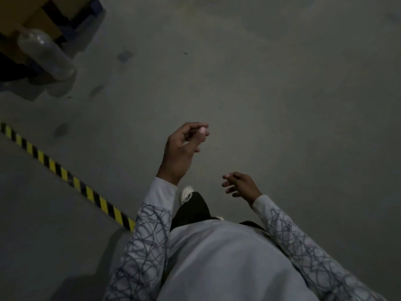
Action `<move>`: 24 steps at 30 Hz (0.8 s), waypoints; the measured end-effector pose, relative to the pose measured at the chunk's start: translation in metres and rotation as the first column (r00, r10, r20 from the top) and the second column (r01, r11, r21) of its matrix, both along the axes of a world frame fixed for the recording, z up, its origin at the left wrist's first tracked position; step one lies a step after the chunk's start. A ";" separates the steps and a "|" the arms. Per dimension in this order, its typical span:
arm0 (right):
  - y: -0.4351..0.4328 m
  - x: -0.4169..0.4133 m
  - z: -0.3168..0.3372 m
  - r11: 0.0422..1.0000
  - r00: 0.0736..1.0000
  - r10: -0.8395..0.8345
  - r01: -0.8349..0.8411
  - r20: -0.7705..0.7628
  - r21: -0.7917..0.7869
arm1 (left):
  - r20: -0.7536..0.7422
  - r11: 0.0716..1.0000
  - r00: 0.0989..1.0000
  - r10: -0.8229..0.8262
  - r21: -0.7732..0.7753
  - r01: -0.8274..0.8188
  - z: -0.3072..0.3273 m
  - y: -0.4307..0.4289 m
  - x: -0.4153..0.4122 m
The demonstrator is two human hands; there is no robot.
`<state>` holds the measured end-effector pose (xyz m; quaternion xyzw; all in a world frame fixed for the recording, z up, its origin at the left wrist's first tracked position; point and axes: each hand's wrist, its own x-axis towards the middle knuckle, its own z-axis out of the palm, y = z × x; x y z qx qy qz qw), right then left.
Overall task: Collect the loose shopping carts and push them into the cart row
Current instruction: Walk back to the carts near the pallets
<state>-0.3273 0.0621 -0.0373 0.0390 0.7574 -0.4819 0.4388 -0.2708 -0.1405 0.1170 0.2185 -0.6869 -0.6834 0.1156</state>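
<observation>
Fingers [192, 125] on your left hand [180, 155] and right hand [240, 184] curl loosely, holding nothing, and in this dim light you might bump the metal post [44, 52].

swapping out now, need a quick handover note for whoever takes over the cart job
Left hand: loosely curled, holds nothing.
Right hand: relaxed, holds nothing.
No cart or row in view; only floor, striped tape at left, a bollard at top left.
Done: cannot tell from here.
Left: find a loose cart, push it into the row.
</observation>
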 end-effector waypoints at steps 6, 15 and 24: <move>-0.016 -0.108 -0.018 0.986 0.987 -0.160 0.160 0.007 0.036 | -0.024 0.989 0.989 -0.148 -0.029 0.147 -0.018 -0.036 -0.159; -0.085 -0.366 0.057 0.829 0.790 -0.559 0.525 -0.252 -0.194 | 0.064 0.968 0.965 -0.253 0.029 0.251 -0.036 -0.113 -0.417; -0.071 -0.566 0.210 0.721 0.519 -0.693 0.506 -0.501 -0.473 | 0.206 0.884 0.861 -0.466 0.071 0.461 -0.070 -0.090 -0.612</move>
